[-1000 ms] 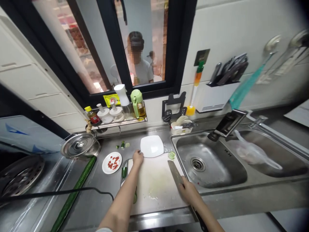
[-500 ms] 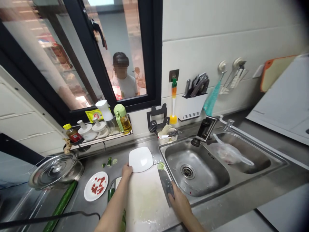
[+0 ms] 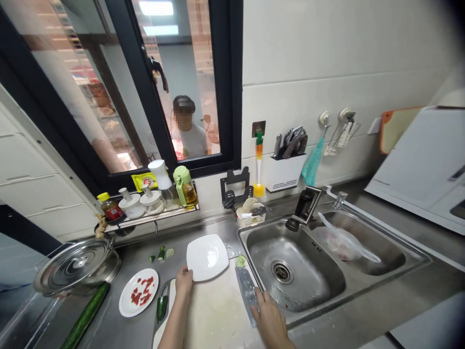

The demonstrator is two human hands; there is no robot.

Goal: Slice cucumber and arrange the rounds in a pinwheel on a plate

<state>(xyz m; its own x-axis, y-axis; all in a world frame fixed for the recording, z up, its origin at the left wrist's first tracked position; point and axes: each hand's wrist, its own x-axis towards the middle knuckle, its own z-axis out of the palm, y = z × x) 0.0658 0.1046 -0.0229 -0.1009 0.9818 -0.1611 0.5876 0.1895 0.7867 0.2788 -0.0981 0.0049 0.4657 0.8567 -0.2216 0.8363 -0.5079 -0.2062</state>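
The white chopping board (image 3: 218, 310) lies between the left hand (image 3: 184, 282) and the right hand (image 3: 268, 314). The white square plate (image 3: 208, 258) is ahead and right of the left hand, which pinches its near left corner and is the nearer hand. The wide-bladed knife (image 3: 245, 292) lies ahead and left of the right hand, its long side pointing away from the person. The right fingers touch the blade; one cannot tell if they grip it. Cucumber slices (image 3: 240, 261) sit past its tip. Since the earlier frame, the plate has come closer over the board
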